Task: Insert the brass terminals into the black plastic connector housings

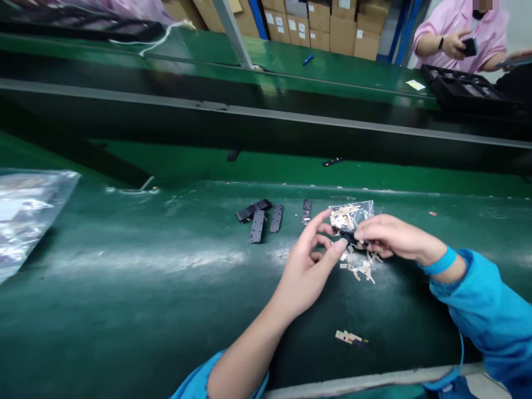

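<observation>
My right hand (388,235) pinches a small dark plastic part (348,237) from its right side. My left hand (310,263) curls around the left end of that part, thumb in front and index finger raised; the exact contact is partly hidden. Behind the fingers lies a clear bag (363,209) with many small beige strips. More loose beige strips (359,266) are scattered on the green work surface (187,316) just below my hands. Left of my hands are a flat black plate (306,211), two grey-black plates (257,226) and a stack of black plates (253,210).
Nearer me lie a few beige and dark strips (349,337). A large clear plastic bag (33,216) rests at far left. A raised shelf edge (266,113) crosses behind the surface. Beyond it, a person in pink (446,33) holds a phone beside black trays (465,91).
</observation>
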{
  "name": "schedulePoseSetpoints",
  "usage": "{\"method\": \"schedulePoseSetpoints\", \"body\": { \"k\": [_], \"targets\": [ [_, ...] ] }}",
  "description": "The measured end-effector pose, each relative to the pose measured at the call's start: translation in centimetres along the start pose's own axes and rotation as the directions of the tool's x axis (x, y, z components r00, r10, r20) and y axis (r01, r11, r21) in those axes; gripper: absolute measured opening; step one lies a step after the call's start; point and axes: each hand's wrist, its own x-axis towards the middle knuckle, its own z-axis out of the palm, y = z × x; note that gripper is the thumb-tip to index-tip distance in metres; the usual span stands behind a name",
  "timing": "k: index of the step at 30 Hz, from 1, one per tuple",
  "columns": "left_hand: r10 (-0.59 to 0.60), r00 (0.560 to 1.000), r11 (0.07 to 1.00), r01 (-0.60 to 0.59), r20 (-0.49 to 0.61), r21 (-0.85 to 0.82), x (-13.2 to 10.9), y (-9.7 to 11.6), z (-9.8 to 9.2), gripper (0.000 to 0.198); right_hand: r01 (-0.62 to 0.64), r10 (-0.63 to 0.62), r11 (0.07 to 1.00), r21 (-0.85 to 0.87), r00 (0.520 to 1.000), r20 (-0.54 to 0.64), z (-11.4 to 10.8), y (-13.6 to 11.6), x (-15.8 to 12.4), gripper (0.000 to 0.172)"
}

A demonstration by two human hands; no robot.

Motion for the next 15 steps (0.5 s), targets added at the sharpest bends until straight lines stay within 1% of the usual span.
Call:
{"method": "schedulePoseSetpoints", "body": {
  "k": [1, 2, 3, 6, 9, 11, 15],
  "targets": [
    [-0.014, 0.999, 1.000, 0.015, 0.039, -0.027, 0.0, 0.1, 0.0, 0.049, -0.020, 0.008, 0.992, 0.125, 0.996, 0.094, 1.0, 0.4, -0.7, 0.038],
    [-0.031, 0.996, 0.998, 0.034, 0.079, -0.044, 0.0, 0.2, 0.0, 0.039, -0.048, 0.016, 0.974, 0.221, 0.989, 0.146, 1.7, 0.9, -1.2, 0.039],
    [-0.050, 0.993, 0.997, 0.056, 0.107, -0.055, -0.1, 0.1, 0.0, 0.034, -0.073, 0.028, 0.957, 0.281, 0.987, 0.160, 2.3, 1.2, -1.4, 0.041],
    [-0.097, 0.988, 0.990, 0.109, 0.118, -0.091, -0.2, -0.3, 0.1, 0.038, -0.113, 0.049, 0.906, 0.407, 0.985, 0.165, 2.9, 2.0, -1.5, 0.043],
    [-0.111, 0.988, 0.983, 0.126, 0.111, -0.132, -0.2, -0.8, 0.2, 0.039, -0.133, 0.025, 0.874, 0.468, 0.973, 0.229, 2.9, 2.5, -1.4, 0.046],
    [-0.118, 0.986, 0.979, 0.135, 0.115, -0.154, -0.2, -1.1, 0.3, 0.039, -0.140, 0.020, 0.867, 0.478, 0.969, 0.247, 2.8, 2.6, -1.5, 0.049],
    [-0.121, 0.989, 0.972, 0.135, 0.081, -0.194, -0.2, -1.3, 0.4, 0.037, -0.110, 0.009, 0.877, 0.467, 0.977, 0.214, 3.0, 2.9, -1.6, 0.054]
  ]
}}
